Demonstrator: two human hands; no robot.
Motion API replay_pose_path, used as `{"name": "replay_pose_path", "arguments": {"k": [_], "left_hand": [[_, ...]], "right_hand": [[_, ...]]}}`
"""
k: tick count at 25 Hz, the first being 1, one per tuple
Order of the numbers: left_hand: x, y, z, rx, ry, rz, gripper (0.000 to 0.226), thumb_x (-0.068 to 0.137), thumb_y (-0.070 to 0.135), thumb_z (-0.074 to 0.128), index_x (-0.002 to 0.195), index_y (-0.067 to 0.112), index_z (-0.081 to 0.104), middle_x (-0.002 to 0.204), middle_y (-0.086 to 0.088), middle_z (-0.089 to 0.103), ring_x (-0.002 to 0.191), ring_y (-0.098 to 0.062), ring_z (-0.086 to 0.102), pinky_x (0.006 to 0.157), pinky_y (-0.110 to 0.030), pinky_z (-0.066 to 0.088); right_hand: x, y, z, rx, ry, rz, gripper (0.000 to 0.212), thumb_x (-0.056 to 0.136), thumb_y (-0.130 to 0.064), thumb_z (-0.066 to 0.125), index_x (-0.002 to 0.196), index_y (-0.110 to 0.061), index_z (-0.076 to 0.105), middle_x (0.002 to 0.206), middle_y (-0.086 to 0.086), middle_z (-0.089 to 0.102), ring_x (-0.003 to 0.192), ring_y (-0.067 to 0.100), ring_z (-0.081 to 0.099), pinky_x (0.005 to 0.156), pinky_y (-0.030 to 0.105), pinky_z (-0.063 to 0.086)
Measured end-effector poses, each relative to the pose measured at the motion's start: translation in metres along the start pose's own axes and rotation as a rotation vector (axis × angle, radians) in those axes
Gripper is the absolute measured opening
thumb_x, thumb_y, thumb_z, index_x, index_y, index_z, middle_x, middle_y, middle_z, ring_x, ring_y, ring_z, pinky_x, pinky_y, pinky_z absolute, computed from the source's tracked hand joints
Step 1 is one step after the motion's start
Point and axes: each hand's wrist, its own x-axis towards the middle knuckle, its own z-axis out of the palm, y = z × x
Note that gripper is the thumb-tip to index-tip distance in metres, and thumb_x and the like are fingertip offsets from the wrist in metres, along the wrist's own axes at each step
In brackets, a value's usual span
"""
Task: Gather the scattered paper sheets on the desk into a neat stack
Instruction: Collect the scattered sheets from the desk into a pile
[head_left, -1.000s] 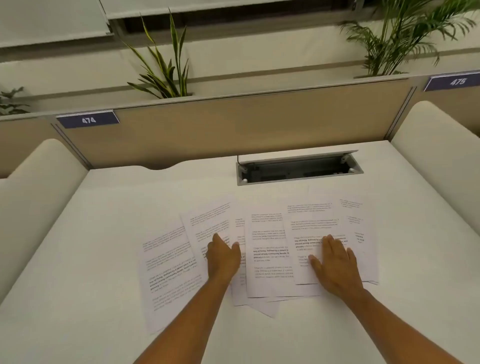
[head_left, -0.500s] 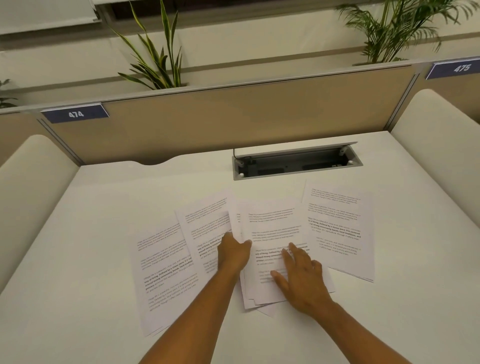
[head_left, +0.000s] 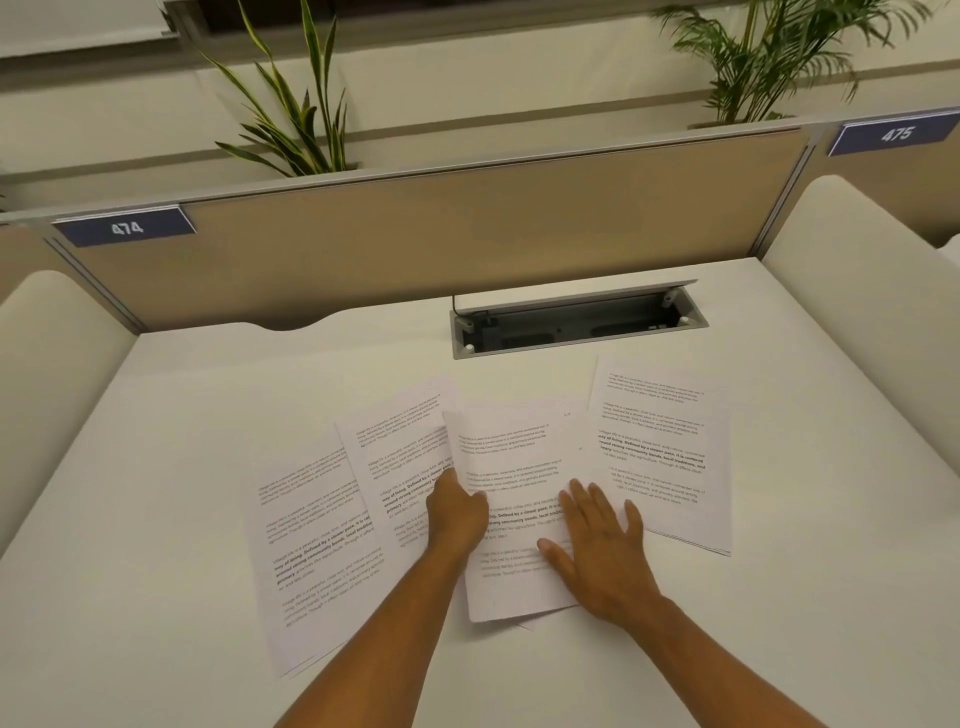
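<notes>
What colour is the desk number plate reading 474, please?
The 474 plate is dark navy blue with white digits, seen in the head view.

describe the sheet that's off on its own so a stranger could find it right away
Start at the open cable hatch at the back of the white desk. Just below its right end lies a printed sheet. Neither hand touches it, unlike the overlapping pile to its left.

My sheets are white, lined with small black print and a few bold lines. The desk under them is plain off-white. Along its far edge the panel is tan with a grey rim; its tags are navy with white numbers. The cable box is grey, dark inside. The plants are green, one yellow-edged.
</notes>
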Motion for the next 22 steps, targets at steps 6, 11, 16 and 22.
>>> {"name": "replay_pose_path", "arguments": {"k": [6,11,16,22], "left_hand": [[0.012,-0.004,-0.033,-0.072,0.012,0.076,0.038,0.106,0.011,0.062,0.143,0.018,0.062,0.132,-0.004,0.074,0.112,-0.027,0.072,0.093,-0.046,0.063],[0.017,-0.02,-0.071,-0.295,0.02,0.031,0.033,0.104,0.012,0.068,0.134,0.026,0.069,0.116,0.003,0.08,0.1,-0.026,0.079,0.072,-0.037,0.065],[0.013,-0.038,-0.082,-0.441,-0.027,-0.048,0.032,0.102,0.006,0.07,0.13,0.021,0.073,0.115,0.0,0.085,0.1,-0.028,0.083,0.072,-0.04,0.069],[0.005,-0.052,-0.082,-0.463,-0.057,-0.039,0.031,0.103,0.007,0.069,0.13,0.02,0.073,0.114,0.0,0.085,0.095,-0.024,0.084,0.07,-0.038,0.069]], "right_hand": [[0.017,0.059,-0.049,0.209,0.323,0.548,0.074,0.099,-0.054,0.06,0.151,-0.005,0.044,0.164,0.019,0.037,0.145,0.041,0.041,0.113,0.058,0.039],[0.031,0.115,-0.077,0.331,0.13,0.967,0.098,0.077,-0.064,0.082,0.141,0.001,0.046,0.142,0.021,0.044,0.131,0.045,0.045,0.103,0.057,0.049],[0.05,0.118,-0.091,0.48,0.056,1.005,0.089,0.067,-0.044,0.097,0.132,-0.007,0.049,0.134,0.019,0.053,0.123,0.044,0.059,0.097,0.054,0.051],[0.058,0.129,-0.103,0.547,-0.007,0.998,0.08,0.065,-0.034,0.099,0.126,-0.008,0.054,0.134,0.018,0.064,0.125,0.042,0.061,0.106,0.049,0.043]]}}
